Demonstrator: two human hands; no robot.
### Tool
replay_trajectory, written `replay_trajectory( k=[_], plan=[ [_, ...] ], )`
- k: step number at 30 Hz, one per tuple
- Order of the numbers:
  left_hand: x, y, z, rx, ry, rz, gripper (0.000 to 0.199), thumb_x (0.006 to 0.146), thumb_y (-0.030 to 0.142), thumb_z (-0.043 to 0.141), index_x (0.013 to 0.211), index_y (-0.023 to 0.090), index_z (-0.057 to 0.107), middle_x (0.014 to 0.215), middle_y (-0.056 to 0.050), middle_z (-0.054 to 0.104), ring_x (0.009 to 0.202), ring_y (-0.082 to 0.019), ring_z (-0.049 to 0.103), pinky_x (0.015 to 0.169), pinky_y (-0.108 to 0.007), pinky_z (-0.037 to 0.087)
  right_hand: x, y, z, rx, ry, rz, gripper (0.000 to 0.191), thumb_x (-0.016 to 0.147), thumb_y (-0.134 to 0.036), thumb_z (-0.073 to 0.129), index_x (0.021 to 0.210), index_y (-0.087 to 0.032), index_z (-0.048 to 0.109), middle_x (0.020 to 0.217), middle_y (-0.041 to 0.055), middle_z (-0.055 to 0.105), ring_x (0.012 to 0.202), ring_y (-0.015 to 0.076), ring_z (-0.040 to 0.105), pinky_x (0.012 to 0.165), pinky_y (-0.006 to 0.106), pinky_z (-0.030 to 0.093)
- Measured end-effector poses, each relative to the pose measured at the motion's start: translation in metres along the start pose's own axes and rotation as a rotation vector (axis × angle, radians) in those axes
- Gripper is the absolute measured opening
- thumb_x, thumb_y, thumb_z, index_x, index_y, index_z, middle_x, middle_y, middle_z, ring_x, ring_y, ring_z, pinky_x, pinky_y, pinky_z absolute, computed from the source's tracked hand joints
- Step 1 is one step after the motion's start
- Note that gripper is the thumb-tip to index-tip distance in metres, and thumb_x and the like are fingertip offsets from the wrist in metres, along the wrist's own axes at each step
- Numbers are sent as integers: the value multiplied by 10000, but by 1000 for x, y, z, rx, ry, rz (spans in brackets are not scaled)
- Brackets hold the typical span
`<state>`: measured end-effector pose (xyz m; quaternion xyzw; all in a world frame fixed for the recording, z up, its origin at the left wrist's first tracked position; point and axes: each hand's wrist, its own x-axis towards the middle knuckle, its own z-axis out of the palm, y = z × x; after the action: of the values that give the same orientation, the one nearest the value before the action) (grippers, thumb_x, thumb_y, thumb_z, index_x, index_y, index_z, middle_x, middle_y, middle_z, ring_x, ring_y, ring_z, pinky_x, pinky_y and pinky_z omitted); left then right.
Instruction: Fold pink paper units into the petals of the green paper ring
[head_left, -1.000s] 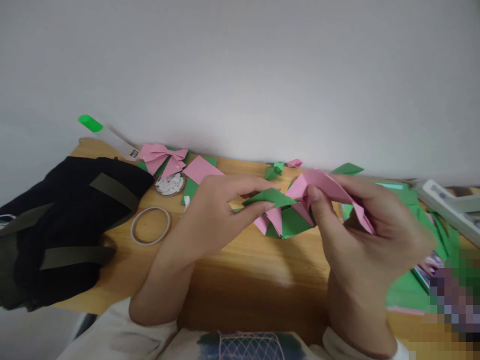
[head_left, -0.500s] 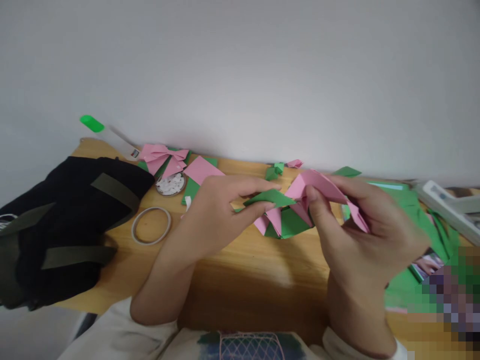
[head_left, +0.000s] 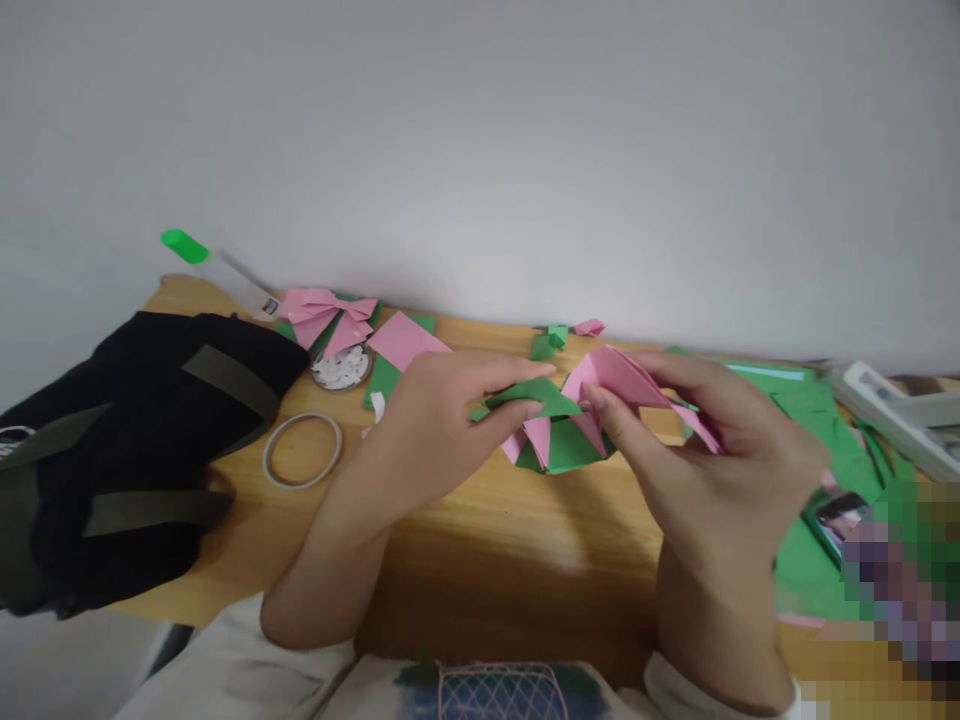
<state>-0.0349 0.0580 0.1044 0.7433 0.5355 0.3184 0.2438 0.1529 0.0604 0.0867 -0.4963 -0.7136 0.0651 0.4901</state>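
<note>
Between my hands, above the table, is a folded paper piece (head_left: pixel 574 445) made of joined green and pink sections. My left hand (head_left: pixel 450 430) pinches a green flap (head_left: pixel 541 397) at its left side between thumb and forefinger. Closed on its right side, my right hand (head_left: pixel 720 470) holds a pink folded section (head_left: pixel 619 378), thumb in front and fingers behind. The pink section slants down to the right, partly covered by the fingers. The back of the piece is hidden.
On the left lie a black bag (head_left: pixel 142 450), a roll of tape (head_left: pixel 302 451), a round dish of white bits (head_left: pixel 342 368) and a pink paper bow (head_left: pixel 330 315). A glue bottle with a green cap (head_left: pixel 185 246) leans by the wall. Green sheets (head_left: pixel 810 560) and a phone (head_left: pixel 840 515) are at right.
My right hand has moved slightly left, bringing the pink section closer to the green flap. My left hand keeps its pinch almost in place.
</note>
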Motion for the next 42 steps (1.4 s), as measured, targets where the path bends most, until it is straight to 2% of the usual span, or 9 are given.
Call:
replay_trajectory(
  k=[10, 21, 32, 37, 42],
  plan=[
    [2, -1, 0, -16, -42, 28, 196, 858, 227, 622, 1014, 254, 738, 847, 37, 755, 675, -104, 622, 655, -195, 470, -1, 2, 2, -42, 9, -5, 225, 753, -212, 749, 959, -290, 700, 870, -12, 745, 769, 193, 695, 679, 346, 559],
    [2, 0, 0, -43, -73, -23, 211, 849, 232, 612, 1018, 260, 736, 911, 25, 764, 710, -116, 634, 652, -212, 480, -1, 1, 3, -12, 10, 24, 202, 759, -227, 740, 946, -290, 699, 856, -13, 748, 745, 188, 693, 655, 341, 570],
    [1, 0, 0, -60, -55, -23, 158, 835, 222, 624, 931, 247, 746, 766, 52, 727, 621, -89, 553, 583, -194, 426, 1, 1, 4, 141, -4, 61, 237, 731, -186, 744, 950, -270, 708, 837, -9, 741, 736, 174, 685, 614, 310, 566],
    [1, 2, 1, -76, -43, -38, 173, 856, 226, 579, 782, 201, 733, 626, 55, 652, 566, -78, 506, 542, -190, 398, 0, 2, 5, 175, -3, 82, 231, 723, -211, 758, 942, -262, 707, 835, -3, 737, 738, 178, 681, 609, 316, 561],
    [2, 2, 1, -89, -46, -44, 171, 857, 215, 575, 777, 199, 725, 633, 62, 653, 564, -72, 492, 539, -192, 379, 1, 1, 4, 182, -17, 76, 232, 727, -196, 759, 942, -265, 704, 827, -8, 731, 736, 174, 679, 605, 311, 557]
  ],
)
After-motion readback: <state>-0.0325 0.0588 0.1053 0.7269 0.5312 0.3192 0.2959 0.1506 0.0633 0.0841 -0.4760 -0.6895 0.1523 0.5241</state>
